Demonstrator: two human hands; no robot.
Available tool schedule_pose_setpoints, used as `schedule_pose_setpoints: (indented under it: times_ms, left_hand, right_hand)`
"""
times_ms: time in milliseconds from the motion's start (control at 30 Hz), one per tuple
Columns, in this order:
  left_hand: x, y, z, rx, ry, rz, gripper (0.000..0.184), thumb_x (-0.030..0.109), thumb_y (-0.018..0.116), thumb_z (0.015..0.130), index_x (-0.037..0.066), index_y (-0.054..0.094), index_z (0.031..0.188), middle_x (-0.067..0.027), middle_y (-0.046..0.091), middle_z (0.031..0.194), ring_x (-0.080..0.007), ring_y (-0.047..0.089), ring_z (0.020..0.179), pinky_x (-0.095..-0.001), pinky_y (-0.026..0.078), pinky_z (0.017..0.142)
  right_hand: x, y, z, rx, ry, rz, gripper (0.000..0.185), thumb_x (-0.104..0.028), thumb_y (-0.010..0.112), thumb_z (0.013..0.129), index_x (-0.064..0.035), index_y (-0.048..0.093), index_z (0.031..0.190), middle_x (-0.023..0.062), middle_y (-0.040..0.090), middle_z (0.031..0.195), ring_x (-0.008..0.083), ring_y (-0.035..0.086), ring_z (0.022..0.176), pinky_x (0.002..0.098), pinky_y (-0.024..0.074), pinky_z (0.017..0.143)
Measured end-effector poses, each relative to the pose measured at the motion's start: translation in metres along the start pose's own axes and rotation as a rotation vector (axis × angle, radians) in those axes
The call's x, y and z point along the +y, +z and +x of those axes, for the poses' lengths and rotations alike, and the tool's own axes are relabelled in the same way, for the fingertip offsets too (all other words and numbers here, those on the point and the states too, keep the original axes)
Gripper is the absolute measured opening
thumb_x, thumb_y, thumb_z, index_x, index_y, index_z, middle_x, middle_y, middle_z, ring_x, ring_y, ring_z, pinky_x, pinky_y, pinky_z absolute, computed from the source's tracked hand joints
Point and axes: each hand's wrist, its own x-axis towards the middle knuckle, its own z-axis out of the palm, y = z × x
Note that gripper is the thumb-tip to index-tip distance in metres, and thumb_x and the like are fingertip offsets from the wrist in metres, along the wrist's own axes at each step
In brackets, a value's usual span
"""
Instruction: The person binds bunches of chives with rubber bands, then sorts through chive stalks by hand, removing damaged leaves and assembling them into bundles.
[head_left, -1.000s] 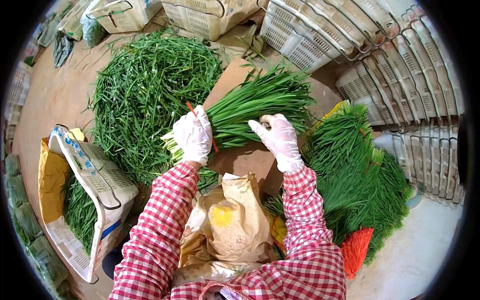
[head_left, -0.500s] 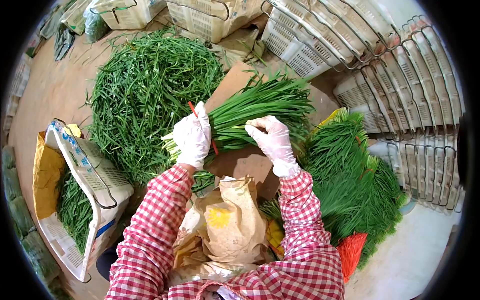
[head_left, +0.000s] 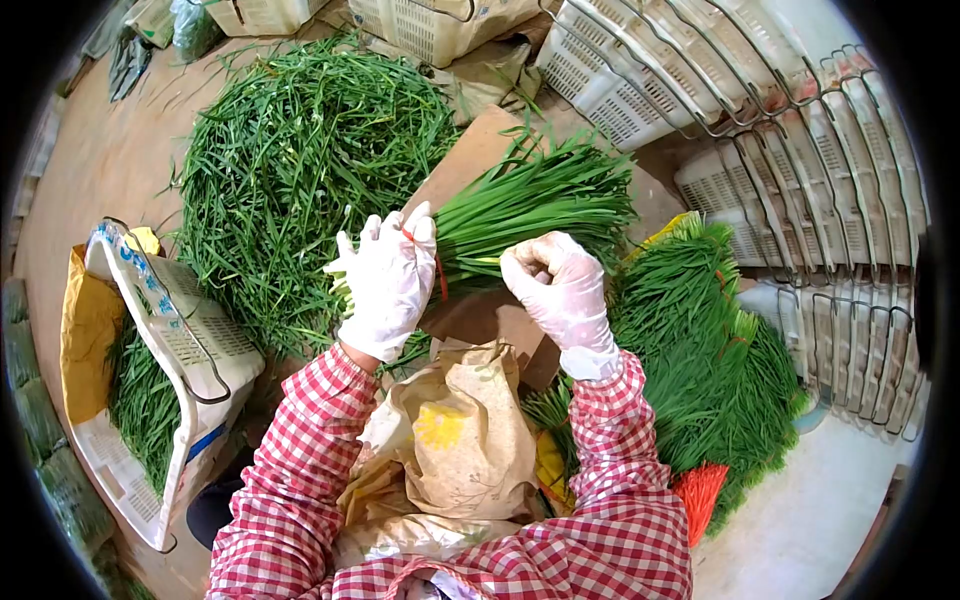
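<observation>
A bundle of long green leaves with pale stem ends, like garlic chives (head_left: 540,205), lies across the middle in front of me. My left hand (head_left: 385,285), in a white glove, grips it near the stem ends, fingers loosened and partly spread over the stems. A red tie (head_left: 442,278) runs beside that hand across the bundle. My right hand (head_left: 562,295), gloved too, is curled into a pinch at the bundle's near side. A pale stem (head_left: 485,262) meets its fingertips; what sits inside the pinch is too small to make out.
A large heap of loose leaves (head_left: 300,180) lies beyond my left hand. Tied bundles (head_left: 680,370) are piled at right, with red ties (head_left: 702,495) by them. A white crate (head_left: 215,330) stands left; stacked crates (head_left: 800,190) line the right. A brown board (head_left: 465,155) lies under the bundle.
My left hand's fingers have loosened and spread from a tighter grip. My right hand has moved slightly right and nearer to me, still curled. The view has shifted a little.
</observation>
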Motion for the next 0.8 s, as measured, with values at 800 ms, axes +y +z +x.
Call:
schedule_pose_setpoints:
  times_ms: [800]
  left_hand:
    - [-0.012, 0.017, 0.000, 0.199, 0.095, 0.030, 0.027, 0.019, 0.047, 0.096, 0.017, 0.060, 0.119, -0.0028, 0.065, 0.106, -0.0213, 0.058, 0.101, -0.0389, 0.037, 0.091]
  right_hand:
    - [0.027, 0.068, 0.023, 0.142, 0.219, 1.154, 0.017, -0.019, 0.053, 0.095, -0.0038, 0.053, 0.087, 0.0040, 0.058, 0.066, 0.0107, 0.055, 0.048, 0.0230, 0.0472, 0.043]
